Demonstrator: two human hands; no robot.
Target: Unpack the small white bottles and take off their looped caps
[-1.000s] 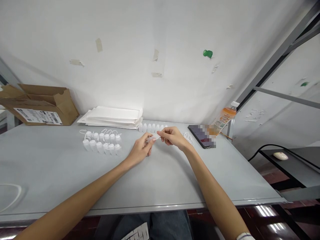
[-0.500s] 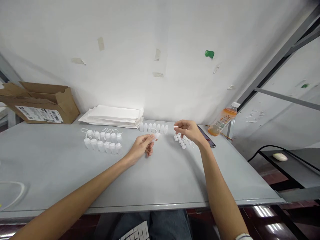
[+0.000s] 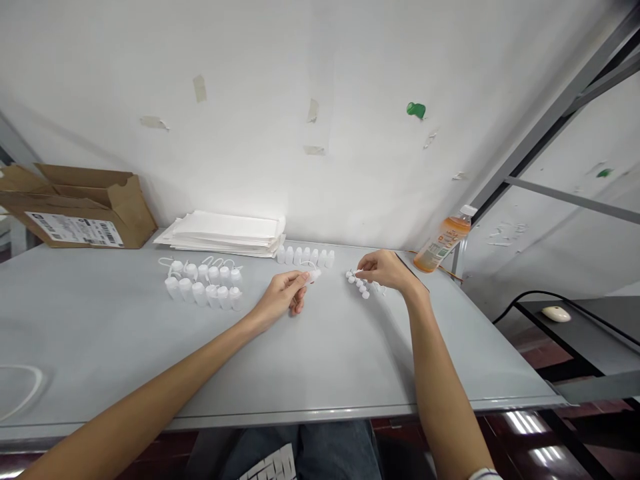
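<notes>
A small white plastic bottle (image 3: pixel 313 275) with a thin loop at its top is pinched in my left hand (image 3: pixel 283 293), tilted toward the right. My right hand (image 3: pixel 387 270) is lowered at a cluster of small white caps (image 3: pixel 361 285) with thin straps, its thumb and fingers closed at the cluster's far end on what looks like one white cap. The fingertips partly cover that cap. Several open white bottles (image 3: pixel 306 256) stand in a row beyond my left hand. To the left, more white bottles (image 3: pixel 199 293) with looped caps stand in two rows.
Behind the left bottles lies a stack of white paper sheets (image 3: pixel 220 232), with an open cardboard box (image 3: pixel 85 207) farther left. An orange drink bottle (image 3: pixel 445 243) leans at the back right. My right hand mostly hides a phone (image 3: pixel 413 272). A white cable (image 3: pixel 30 393) curves at the left.
My right hand has come down from above the caps to the cluster itself. My left hand holds its bottle in nearly the same place.
</notes>
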